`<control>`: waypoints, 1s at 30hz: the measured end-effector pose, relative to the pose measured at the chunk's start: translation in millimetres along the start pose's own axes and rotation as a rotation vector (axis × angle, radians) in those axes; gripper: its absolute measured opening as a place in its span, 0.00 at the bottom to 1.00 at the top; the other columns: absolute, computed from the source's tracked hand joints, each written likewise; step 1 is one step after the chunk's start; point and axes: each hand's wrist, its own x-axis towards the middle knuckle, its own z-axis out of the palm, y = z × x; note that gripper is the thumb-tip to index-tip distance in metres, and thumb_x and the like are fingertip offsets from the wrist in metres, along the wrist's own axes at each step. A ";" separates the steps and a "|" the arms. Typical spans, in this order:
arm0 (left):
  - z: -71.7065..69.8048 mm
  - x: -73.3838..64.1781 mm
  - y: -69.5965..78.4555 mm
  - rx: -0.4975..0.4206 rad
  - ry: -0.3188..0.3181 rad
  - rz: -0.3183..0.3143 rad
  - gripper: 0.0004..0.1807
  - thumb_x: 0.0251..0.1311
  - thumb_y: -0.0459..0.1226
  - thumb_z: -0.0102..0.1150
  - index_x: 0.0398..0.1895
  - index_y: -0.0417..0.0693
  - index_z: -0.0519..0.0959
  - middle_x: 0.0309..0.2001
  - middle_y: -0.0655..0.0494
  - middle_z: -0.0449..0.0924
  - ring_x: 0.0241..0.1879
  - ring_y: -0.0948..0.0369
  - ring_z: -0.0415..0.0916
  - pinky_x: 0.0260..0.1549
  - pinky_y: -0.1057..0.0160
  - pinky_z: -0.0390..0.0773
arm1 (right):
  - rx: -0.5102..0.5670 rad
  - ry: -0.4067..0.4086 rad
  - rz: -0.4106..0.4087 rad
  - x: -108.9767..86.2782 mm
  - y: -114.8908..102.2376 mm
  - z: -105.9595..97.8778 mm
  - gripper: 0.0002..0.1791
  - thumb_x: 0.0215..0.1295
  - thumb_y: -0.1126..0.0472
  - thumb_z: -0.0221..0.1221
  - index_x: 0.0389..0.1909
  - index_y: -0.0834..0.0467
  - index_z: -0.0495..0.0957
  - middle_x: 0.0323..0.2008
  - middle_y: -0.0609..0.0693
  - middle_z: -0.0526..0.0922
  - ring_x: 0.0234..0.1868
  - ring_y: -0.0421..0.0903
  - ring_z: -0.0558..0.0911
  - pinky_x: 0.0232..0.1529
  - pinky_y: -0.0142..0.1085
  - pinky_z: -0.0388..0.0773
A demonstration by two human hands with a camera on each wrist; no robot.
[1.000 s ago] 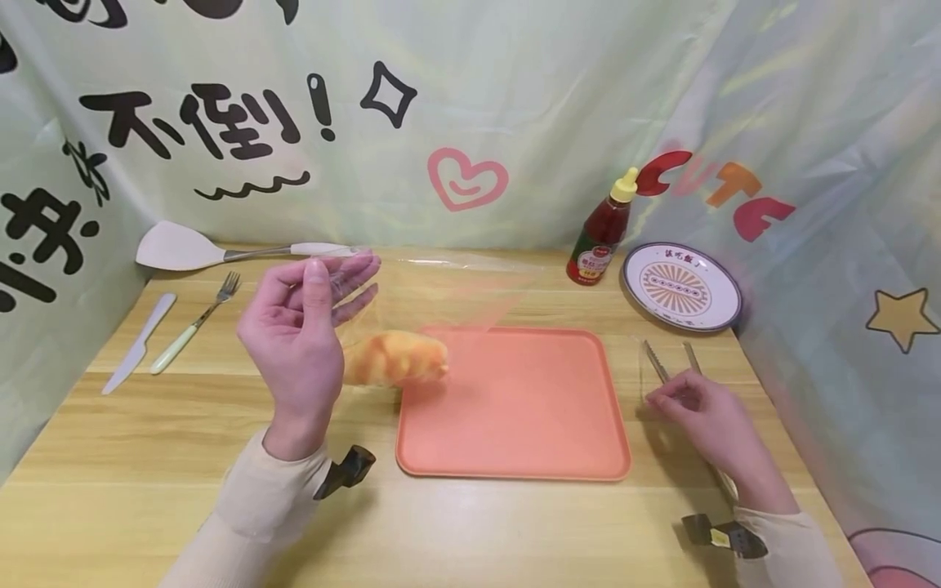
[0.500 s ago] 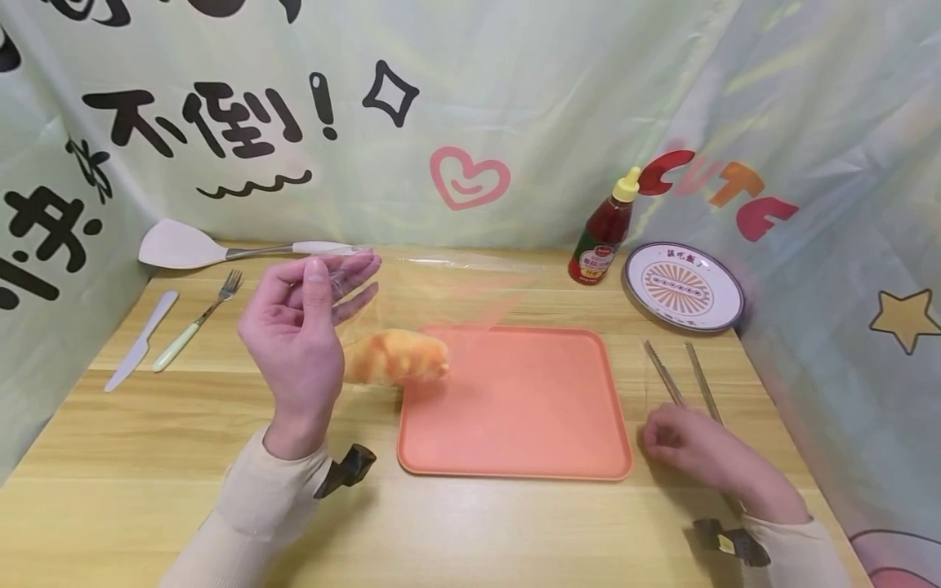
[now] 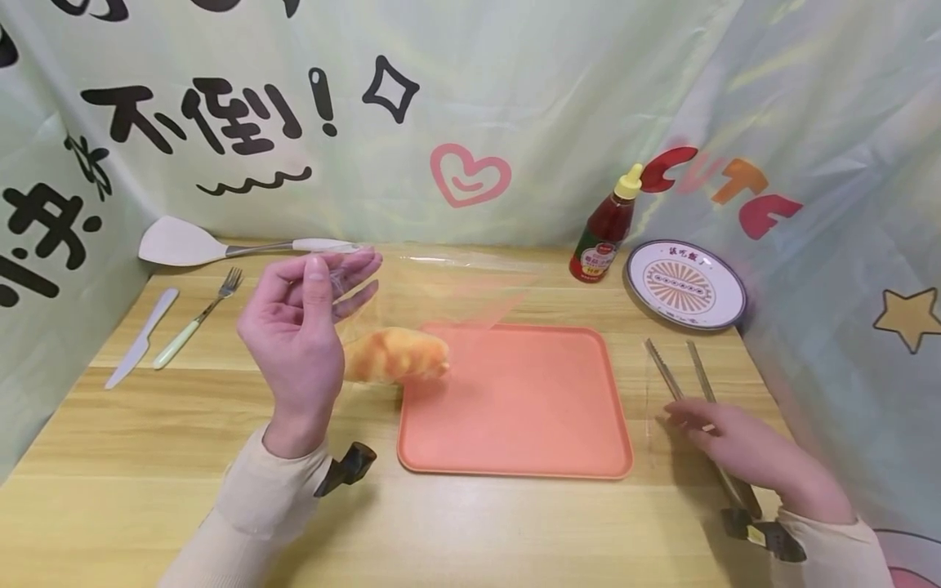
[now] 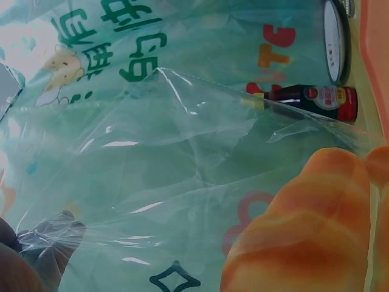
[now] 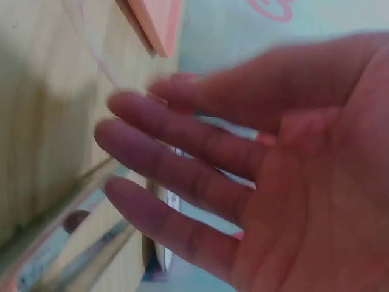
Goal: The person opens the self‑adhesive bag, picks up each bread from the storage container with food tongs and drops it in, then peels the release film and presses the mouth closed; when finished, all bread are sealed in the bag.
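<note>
My left hand is raised at the tray's left side, thumb and fingers pinching the gathered top of a clear plastic bag. Inside the bag is a browned bread roll, which overlaps the left edge of the pink tray in the head view. My right hand hovers over the metal tongs with its fingers extended and nothing held. The hand covers the middle of the tongs. Just left of them lies a thin clear strip, hard to make out against the wood.
A ketchup bottle stands at the back right beside a patterned plate. At the left lie a white knife, a fork and a spatula. Printed cloth walls close off the back and sides.
My right hand has let go of the clear strip, drawn back toward me, then shifted right over the tongs with its fingers opening out. My left hand and the bag have stayed put.
</note>
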 end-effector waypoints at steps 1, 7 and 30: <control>0.2 0.2 0.3 0.000 0.000 0.001 0.11 0.71 0.28 0.52 0.36 0.22 0.74 0.37 0.26 0.81 0.38 0.41 0.84 0.35 0.50 0.83 | -0.004 0.008 0.016 1.5 -1.2 -1.2 0.15 0.66 0.69 0.58 0.52 0.69 0.78 0.45 0.59 0.83 0.47 0.62 0.81 0.47 0.57 0.77; 2.3 0.5 0.8 0.008 -0.011 0.002 0.11 0.71 0.28 0.52 0.37 0.22 0.75 0.37 0.27 0.81 0.38 0.41 0.84 0.35 0.50 0.83 | 0.042 0.099 0.018 14.3 -20.8 -9.0 0.17 0.73 0.61 0.55 0.56 0.69 0.76 0.50 0.64 0.81 0.47 0.61 0.81 0.45 0.55 0.79; 11.4 -10.0 -4.1 0.008 -0.031 0.044 0.10 0.71 0.26 0.49 0.38 0.21 0.74 0.38 0.29 0.82 0.39 0.40 0.83 0.35 0.49 0.83 | 0.330 0.477 -0.424 96.9 -150.7 -24.7 0.20 0.59 0.68 0.68 0.53 0.57 0.81 0.46 0.44 0.84 0.47 0.41 0.81 0.50 0.33 0.76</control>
